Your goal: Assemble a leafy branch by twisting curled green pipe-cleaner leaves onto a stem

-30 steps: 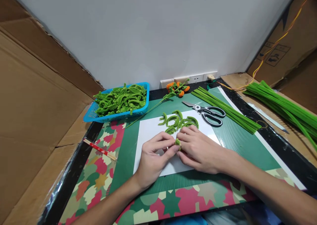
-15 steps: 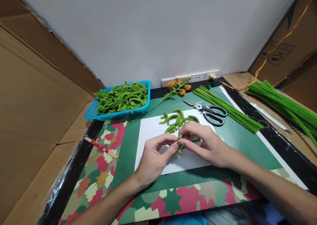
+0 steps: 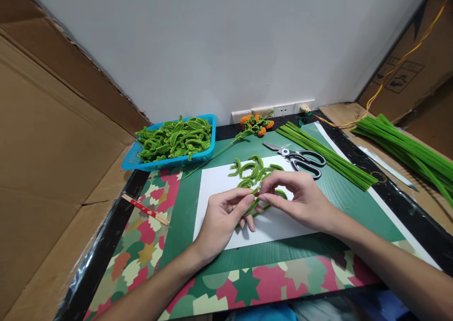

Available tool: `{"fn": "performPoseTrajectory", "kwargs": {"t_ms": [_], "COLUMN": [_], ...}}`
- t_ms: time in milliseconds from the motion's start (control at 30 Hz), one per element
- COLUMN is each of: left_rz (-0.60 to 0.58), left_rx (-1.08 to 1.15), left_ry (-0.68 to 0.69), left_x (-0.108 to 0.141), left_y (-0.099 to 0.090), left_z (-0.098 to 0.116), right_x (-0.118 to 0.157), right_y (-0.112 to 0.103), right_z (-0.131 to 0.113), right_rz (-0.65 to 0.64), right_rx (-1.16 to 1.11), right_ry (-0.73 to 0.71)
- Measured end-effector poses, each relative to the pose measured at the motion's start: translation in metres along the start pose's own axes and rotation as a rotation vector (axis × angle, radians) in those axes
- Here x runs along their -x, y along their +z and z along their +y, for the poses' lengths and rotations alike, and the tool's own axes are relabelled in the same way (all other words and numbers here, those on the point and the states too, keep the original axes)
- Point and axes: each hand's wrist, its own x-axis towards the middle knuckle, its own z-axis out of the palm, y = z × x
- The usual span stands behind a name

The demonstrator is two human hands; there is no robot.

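Observation:
Over the white sheet, my left hand pinches a fuzzy green stem piece between thumb and fingers. My right hand meets it from the right, thumb and index finger closed on the piece's upper end; the fingertips nearly touch. Just behind the hands lie several curled green pieces on the sheet, some partly covered by my right hand. Black-handled scissors rest beyond my right hand, with their blades pointing left.
At the back left stands a blue basket full of bent green pieces. An orange-flowered stem lies at the back. Straight green stems and a larger bundle are on the right. Wrapped chopsticks lie at left.
My right hand has shifted slightly right and its fingers are more arched. More of the green piece shows below the fingertips, and the lower fingers of my left hand have come into view.

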Motion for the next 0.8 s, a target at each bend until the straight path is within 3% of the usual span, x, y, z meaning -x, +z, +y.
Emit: {"fn": "performPoseTrajectory", "kwargs": {"t_ms": [367, 500, 800], "left_rz": [-0.135, -0.209, -0.200], "left_rx": [-0.037, -0.003, -0.108], "left_ry": [-0.117, -0.163, -0.148], "left_x": [-0.0009, -0.0023, -0.0034], "left_y": [-0.0029, -0.0059, -0.0076], "left_z": [0.0063, 0.0062, 0.0031], "right_x": [0.0040, 0.0044, 0.0019], "right_y": [0.0001, -0.0015, -0.0050], "right_z": [0.0021, -0.0015, -0.0047], "right_rz": [0.071, 0.038, 0.040], "right_rx": [-0.028, -0.008, 0.038], "right_ry": [-0.073, -0.093, -0.122]}}
